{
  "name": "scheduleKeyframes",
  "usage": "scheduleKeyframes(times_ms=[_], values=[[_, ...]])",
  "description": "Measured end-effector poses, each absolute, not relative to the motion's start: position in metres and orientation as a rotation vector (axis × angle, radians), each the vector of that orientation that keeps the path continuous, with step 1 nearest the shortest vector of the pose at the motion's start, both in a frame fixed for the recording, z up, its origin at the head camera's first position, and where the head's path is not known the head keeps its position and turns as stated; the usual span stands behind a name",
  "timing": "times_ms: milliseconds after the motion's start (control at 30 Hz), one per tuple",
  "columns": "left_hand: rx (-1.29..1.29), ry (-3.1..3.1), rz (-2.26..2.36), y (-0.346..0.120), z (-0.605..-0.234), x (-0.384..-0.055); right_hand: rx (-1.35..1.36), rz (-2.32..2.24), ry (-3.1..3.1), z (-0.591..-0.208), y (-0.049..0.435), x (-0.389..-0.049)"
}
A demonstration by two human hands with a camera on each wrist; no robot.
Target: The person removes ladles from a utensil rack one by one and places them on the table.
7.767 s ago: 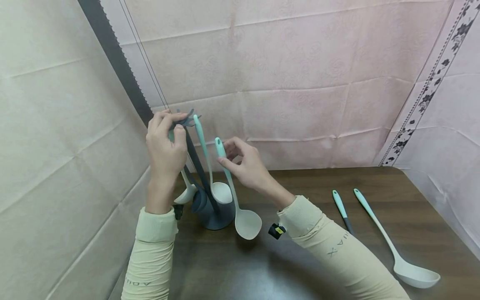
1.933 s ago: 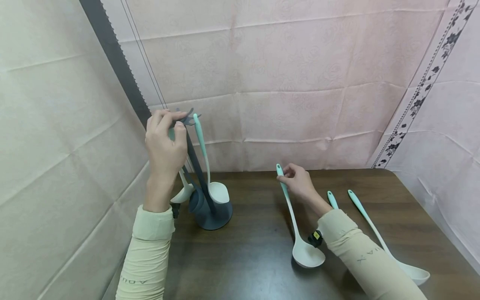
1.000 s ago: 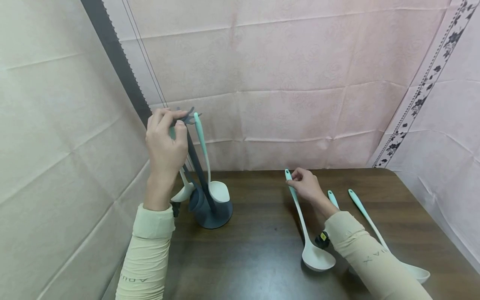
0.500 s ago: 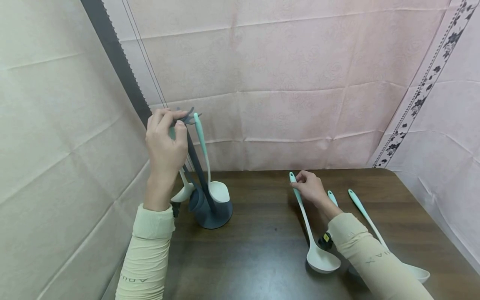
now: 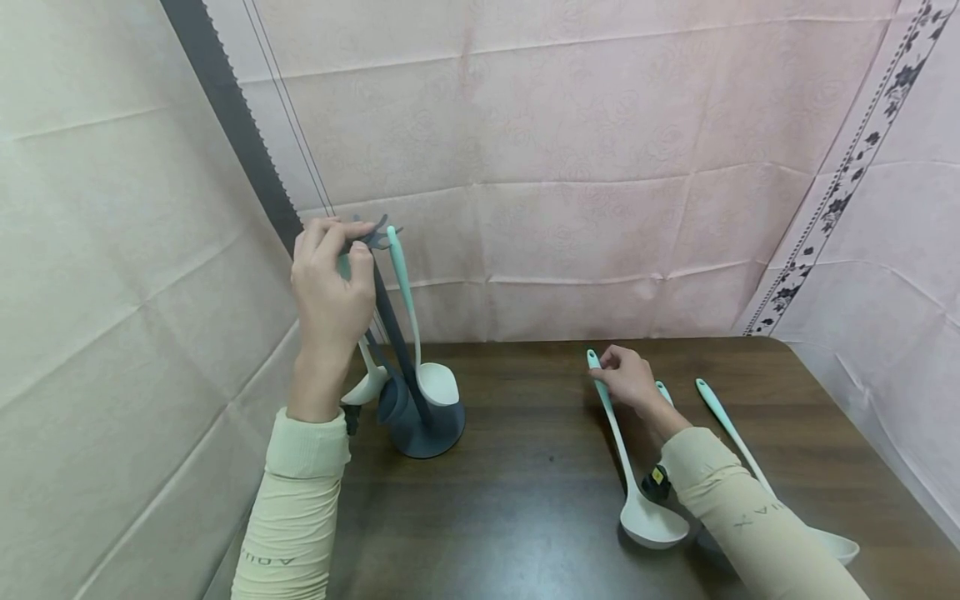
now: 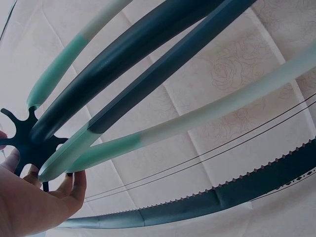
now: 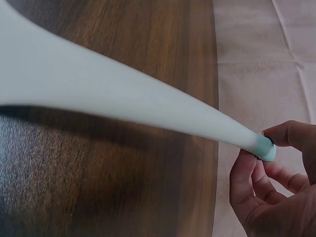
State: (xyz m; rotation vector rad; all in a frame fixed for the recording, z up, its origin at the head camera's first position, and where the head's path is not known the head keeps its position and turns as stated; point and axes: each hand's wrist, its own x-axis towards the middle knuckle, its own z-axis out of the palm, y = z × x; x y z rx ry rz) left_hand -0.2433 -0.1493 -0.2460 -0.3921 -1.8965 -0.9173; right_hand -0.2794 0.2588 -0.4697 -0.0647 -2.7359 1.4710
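Note:
My left hand grips the hooked top of a dark blue utensil stand; in the left wrist view its fingers curl among the hooks. A pale turner-like utensil with a mint handle hangs on the right side of the stand. A pale ladle and a dark-headed utensil hang at its left, their handles partly behind my hand. Farther right, my right hand pinches the mint handle of another pale ladle between thumb and fingers. Its bowl is low over the table, handle tilted up.
On the brown wooden table, a large pale ladle lies at the right, partly behind the right sleeve. Beside it a mint-handled utensil with a dark head is mostly covered by the arm. Cloth walls stand behind and beside.
My right hand has carried the ladle from beside the stand to the right and lower, drifting slightly right and down in the last second. The left hand keeps its hold on the stand.

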Motion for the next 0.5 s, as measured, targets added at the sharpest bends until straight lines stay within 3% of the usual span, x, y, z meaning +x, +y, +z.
scheduleKeyframes(times_ms=[500], values=[[-0.393,-1.895,-0.918,-0.1500,-0.2467,-0.2434,-0.131,1.537,-2.778,-0.4761,0.2676,-0.2786]])
